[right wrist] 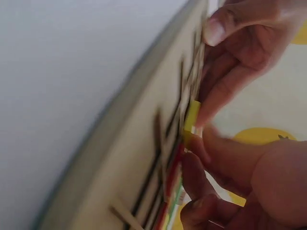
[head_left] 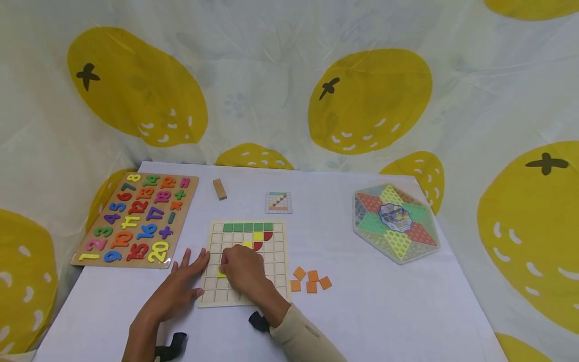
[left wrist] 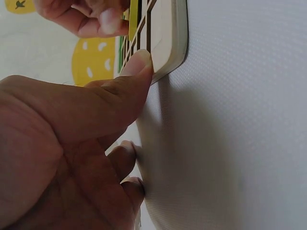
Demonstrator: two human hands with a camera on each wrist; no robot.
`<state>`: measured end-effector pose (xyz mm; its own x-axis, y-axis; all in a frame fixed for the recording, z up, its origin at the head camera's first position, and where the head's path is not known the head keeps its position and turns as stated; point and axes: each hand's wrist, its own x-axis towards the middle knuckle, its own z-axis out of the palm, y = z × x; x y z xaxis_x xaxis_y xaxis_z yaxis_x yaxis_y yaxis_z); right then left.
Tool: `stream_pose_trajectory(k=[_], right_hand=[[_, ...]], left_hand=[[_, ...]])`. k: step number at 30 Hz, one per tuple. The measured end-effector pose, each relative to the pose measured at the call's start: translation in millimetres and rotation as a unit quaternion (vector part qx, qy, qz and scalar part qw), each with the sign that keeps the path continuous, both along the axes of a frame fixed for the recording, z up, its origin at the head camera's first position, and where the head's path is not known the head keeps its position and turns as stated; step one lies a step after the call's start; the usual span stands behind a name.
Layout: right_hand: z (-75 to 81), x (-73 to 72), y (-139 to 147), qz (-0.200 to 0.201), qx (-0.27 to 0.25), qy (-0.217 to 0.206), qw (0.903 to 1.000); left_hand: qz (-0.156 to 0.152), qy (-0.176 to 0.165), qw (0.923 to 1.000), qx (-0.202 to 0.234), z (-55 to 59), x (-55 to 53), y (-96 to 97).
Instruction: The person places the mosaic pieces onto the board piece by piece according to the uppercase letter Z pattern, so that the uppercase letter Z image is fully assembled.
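A pale wooden grid board [head_left: 279, 261] lies on the table. Its top holds a row of green square tiles [head_left: 249, 228], with yellow tiles [head_left: 258, 236] and red quarter-round pieces [head_left: 268, 236] stepping down diagonally. My left hand [head_left: 178, 284] spreads its fingers along the board's left side; its thumb [left wrist: 139, 62] touches the near corner. Over the board's middle is my right hand [head_left: 244, 269], fingers bent, fingertips at a lower yellow tile [right wrist: 192, 115]. Whether those fingertips pinch or only touch it is unclear. The right hand covers part of the grid.
Several loose orange tiles [head_left: 312, 276] lie right of the board. Behind it are a pattern card [head_left: 278, 202] and a small wooden block [head_left: 219, 189]. A number puzzle [head_left: 135, 221] lies left, a hexagonal star game board [head_left: 395, 221] right. A patterned curtain [head_left: 262, 100] hangs behind.
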<state>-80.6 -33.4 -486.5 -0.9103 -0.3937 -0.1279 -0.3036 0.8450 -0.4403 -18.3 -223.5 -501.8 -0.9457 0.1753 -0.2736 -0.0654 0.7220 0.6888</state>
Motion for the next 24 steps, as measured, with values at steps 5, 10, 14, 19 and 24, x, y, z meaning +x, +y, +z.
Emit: stream_pose_trajectory(k=[5, 10, 14, 19, 24], right_hand=[[-0.8, 1.4, 1, 0.004, 0.02, 0.016, 0.9997], [-1.4, -0.5, 0, 0.0, 0.016, 0.023, 0.9996], [0.2, -0.6, 5, 0.008, -0.006, 0.0, 0.9999], [1.5, 0.5, 22, 0.006, -0.074, -0.026, 0.9969], [2.6, 0.5, 52, -0.026, -0.115, -0.023, 0.9928]], left_hand=[[-0.001, 0.004, 1.0, 0.001, 0.0, 0.4, 1.0], [0.0, 0.001, 1.0, 0.002, 0.2, 0.2, 1.7], [0.0, -0.004, 1.0, 0.002, 0.2, 0.4, 1.4], [-0.002, 0.004, 1.0, -0.006, 1.3, 0.6, 2.3], [0.0, 0.003, 0.9998, -0.017, 3.5, 0.1, 5.1]])
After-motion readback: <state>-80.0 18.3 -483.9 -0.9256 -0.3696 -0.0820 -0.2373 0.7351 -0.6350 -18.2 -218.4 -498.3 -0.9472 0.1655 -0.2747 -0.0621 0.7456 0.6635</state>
